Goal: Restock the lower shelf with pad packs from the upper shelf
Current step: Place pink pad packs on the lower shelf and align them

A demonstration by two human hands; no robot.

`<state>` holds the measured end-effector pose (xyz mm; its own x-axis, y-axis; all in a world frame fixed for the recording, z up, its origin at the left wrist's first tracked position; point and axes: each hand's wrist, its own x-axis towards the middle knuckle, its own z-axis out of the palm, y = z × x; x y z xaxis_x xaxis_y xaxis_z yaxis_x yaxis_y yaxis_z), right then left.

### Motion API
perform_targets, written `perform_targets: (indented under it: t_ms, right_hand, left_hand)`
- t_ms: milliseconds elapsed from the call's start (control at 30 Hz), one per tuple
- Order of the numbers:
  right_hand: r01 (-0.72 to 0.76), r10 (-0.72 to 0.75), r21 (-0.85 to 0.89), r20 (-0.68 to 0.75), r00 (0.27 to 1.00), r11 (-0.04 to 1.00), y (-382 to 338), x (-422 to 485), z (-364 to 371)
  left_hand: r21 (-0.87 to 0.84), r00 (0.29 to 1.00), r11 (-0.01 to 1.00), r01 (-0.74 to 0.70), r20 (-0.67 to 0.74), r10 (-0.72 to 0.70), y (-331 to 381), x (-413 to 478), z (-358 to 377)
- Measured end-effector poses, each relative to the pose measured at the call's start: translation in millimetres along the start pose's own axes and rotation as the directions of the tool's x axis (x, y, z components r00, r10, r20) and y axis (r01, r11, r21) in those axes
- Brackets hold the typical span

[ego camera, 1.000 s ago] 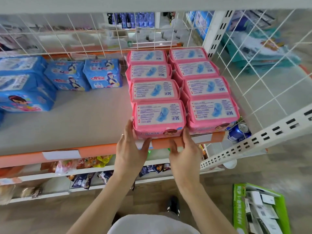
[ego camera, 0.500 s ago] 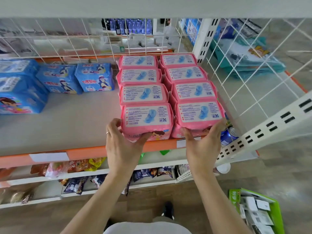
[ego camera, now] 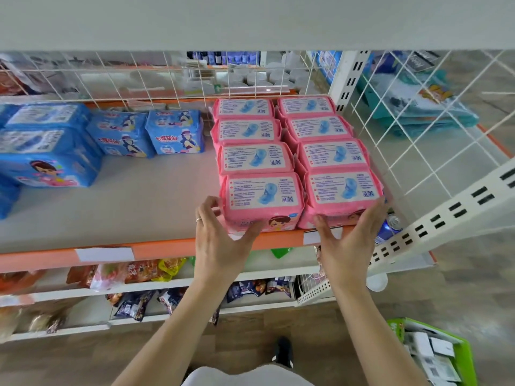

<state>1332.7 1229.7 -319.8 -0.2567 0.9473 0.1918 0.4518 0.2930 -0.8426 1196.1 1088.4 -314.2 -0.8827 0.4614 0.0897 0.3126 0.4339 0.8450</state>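
Observation:
Several pink pad packs lie in two rows on the right end of the grey shelf (ego camera: 139, 201). My left hand (ego camera: 220, 240) curls its fingers round the left front corner of the front-left pink pack (ego camera: 263, 193), thumb against its front face. My right hand (ego camera: 351, 240) lies with fairly straight fingers along the right side of the front-right pink pack (ego camera: 344, 189), thumb on its front. Both front packs sit at the shelf's orange edge (ego camera: 167, 247).
Blue pad packs (ego camera: 175, 132) and larger blue packs (ego camera: 47, 151) stand at the shelf's left and back. A white wire grid (ego camera: 418, 151) closes the right side. Snack bags (ego camera: 139, 271) fill the shelves below. A green box (ego camera: 434, 355) sits on the floor.
My right hand moved from the front-left pack over to the right side of the front-right pack. My left hand stayed on the front-left pack.

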Motion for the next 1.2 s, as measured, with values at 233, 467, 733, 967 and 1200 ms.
perform_targets:
  t_ms: [233,467,733,967,1200]
  right_hand:
    - [0.186,-0.182,-0.027,0.098,0.978,0.982,-46,-45,6]
    - [0.344,-0.326,-0.040,0.231,0.917,0.938,-89,-79,23]
    - [0.549,-0.453,-0.153,0.409,0.792,0.822,-144,-123,30]
    - [0.646,-0.588,-0.115,0.320,0.743,0.754,-209,-145,19]
    - [0.835,-0.831,-0.006,0.097,0.549,0.551,-296,-138,0]
  left_hand:
    - [0.091,0.978,0.974,-0.209,0.006,0.209,-12,-14,-50]
    - [0.176,0.917,0.903,-0.392,0.005,0.398,-24,-13,-110]
    - [0.124,0.852,0.844,-0.522,0.043,0.521,-45,-17,-172]
    - [0.086,0.776,0.773,-0.628,-0.011,0.631,-23,-11,-234]
    - [0.153,0.620,0.638,-0.755,-0.151,0.770,32,4,-297]
